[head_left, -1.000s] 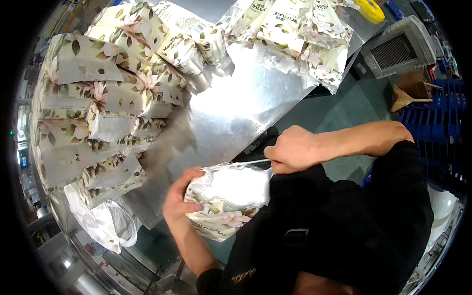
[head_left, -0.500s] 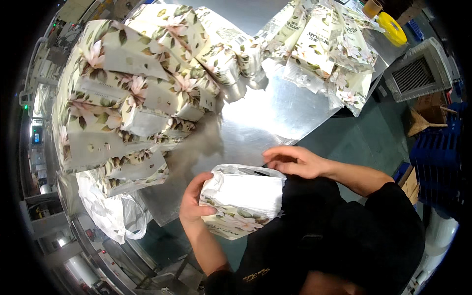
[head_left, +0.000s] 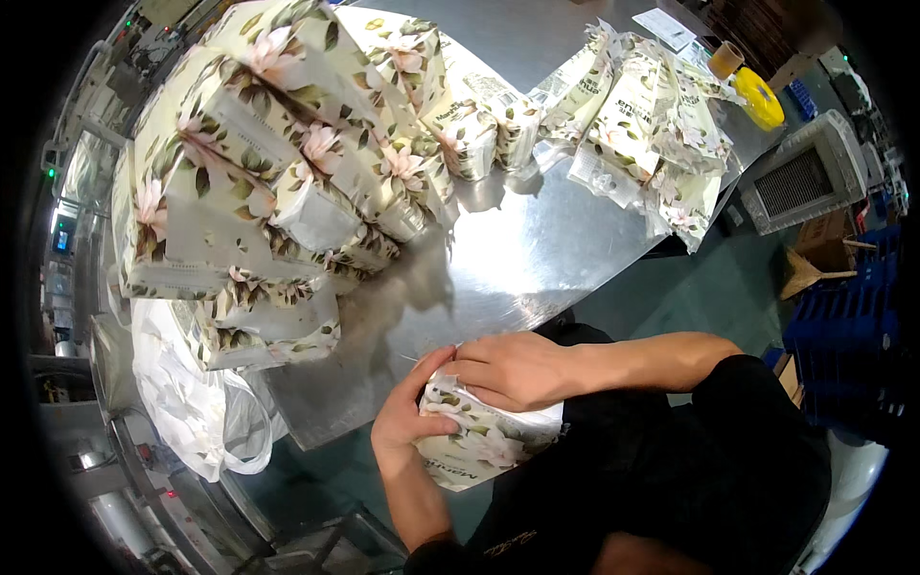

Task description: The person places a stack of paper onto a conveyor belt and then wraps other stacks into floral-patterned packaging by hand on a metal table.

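Observation:
A tissue pack, a white stack in cream film printed with pink flowers, is held against the front of my body near the table edge. My left hand grips its left end, thumb on the printed side and fingers at the far edge. Over the opened top lies my right hand, its bent fingers closed on the film near my left fingertips. Some white sheets show below that hand; the rest of the opening is covered.
Flower-printed packs are piled high on the left of the metal table. Loose printed film bags lie at the far right, near a yellow tape roll. A white plastic bag hangs at the left edge. Blue crates stand at right.
My right hand has moved left from beside the pack onto its opened top, pressing the film over the white sheets. My left hand keeps its grip, slightly lower in view.

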Available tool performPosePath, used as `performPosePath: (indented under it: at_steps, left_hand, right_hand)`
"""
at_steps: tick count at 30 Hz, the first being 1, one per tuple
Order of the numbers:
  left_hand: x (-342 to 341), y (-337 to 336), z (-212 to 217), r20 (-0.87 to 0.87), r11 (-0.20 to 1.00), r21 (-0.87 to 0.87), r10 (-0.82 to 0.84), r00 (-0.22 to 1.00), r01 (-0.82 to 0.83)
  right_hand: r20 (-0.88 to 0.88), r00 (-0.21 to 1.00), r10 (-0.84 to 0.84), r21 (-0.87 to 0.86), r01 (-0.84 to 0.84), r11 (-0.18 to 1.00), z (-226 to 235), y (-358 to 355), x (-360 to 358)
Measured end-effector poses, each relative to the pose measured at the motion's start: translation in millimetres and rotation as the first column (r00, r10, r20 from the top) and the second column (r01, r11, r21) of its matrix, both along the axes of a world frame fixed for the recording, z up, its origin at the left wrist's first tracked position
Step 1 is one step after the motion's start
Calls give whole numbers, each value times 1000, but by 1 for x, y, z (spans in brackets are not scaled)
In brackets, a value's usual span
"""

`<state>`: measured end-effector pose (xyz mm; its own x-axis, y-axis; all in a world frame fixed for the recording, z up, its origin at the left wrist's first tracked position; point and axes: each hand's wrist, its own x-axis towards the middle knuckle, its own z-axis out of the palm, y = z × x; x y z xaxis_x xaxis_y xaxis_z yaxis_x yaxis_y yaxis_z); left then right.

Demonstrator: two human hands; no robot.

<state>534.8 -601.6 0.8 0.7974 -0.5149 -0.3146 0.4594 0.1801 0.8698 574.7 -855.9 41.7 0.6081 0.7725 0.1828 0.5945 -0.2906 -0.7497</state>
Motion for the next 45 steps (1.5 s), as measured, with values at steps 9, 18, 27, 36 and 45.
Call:
performPosePath:
  at_steps: [9,18,27,36,45]
  left_hand:
    - [10,-15,-16,123,907,-73,421,899,-415]
    - [98,-102,-52,133,493,-72,866,481,-867]
    - [120,-215,-113,-134,187,14,974,184,-982]
    - [79,-259,-104,619,-9,501,703,351,-866]
    - [24,-467,-47,572,595,599,152,806,-536]
  right_hand:
    - [-389,895,-218,239,327,914,-32,-59,26]
    - [-905,422,-61,7,157,988,-168,-206,1]
    - [-974,-165,153,-3,689,725,-167,-348,15]
    - [-997,-50,52,1,715,699,-188,-336,49]
    - [-948,-186,258,24,767,641,-200,-333,47]
